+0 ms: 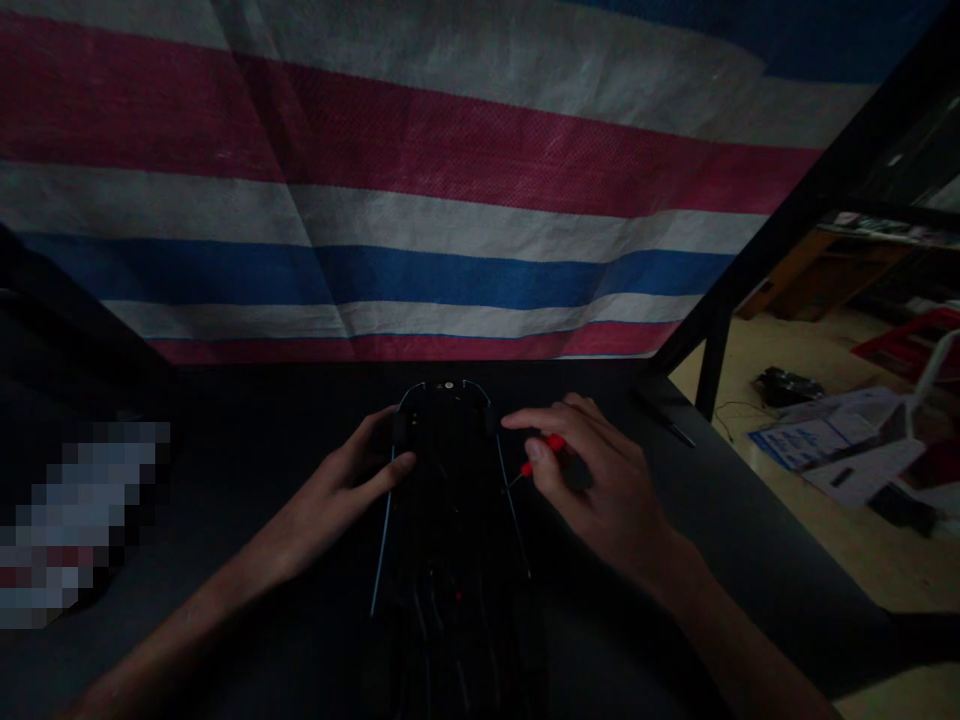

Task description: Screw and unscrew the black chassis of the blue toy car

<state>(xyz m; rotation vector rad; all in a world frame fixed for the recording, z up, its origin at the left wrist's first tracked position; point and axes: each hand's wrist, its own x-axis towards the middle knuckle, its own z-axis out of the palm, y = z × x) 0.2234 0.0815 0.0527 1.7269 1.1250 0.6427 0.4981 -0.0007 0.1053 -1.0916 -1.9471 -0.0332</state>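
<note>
A long black toy car (450,480), or something like its chassis, lies on the dark table with thin blue edge lines down both sides; most of its detail is lost in shadow. My left hand (352,470) is closed around its far left side, the thumb on top near a black wheel (403,428). In my right hand (600,470), just off the car's right side, is a small screwdriver (527,468) with a red handle. It is pinched by the thumb and fingers, its thin shaft slanting down toward the car. The index finger reaches toward the right wheel (491,420).
Another screwdriver (679,430) lies on the dark tabletop (742,560) at the right. A striped woven sheet (450,230) hangs behind the table between dark frame posts (709,350). A blurred-out pale item (75,530) is at the left. Boxes and papers (832,440) clutter the floor.
</note>
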